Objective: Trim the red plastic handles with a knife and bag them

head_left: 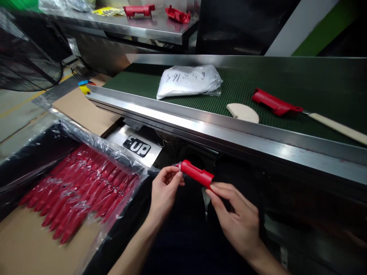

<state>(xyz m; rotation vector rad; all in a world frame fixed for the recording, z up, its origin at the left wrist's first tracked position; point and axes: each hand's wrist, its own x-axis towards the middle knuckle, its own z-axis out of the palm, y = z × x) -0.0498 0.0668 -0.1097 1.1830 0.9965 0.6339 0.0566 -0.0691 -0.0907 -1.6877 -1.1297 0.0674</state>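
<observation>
A red plastic part [197, 174], half-pipe shaped with a stepped edge, is held in front of my body, below the conveyor's edge. Thumb and forefinger of my left hand [165, 187] are pinched at its left tip, where something small and clear, perhaps plastic film, shows. My right hand [236, 214] grips its lower right end between thumb and fingers. To the left, an open box lined with clear plastic [143, 172] holds rows of similar red parts [86, 183], which look wrapped in clear film.
A green ribbed conveyor belt [134, 80] with a metal rail [183, 116] runs across ahead. On it lie a white plastic packet [187, 81], a cream half-disc [243, 112], a red part [275, 102] and a cream-handled tool [338, 125]. A fan [31, 57] stands left.
</observation>
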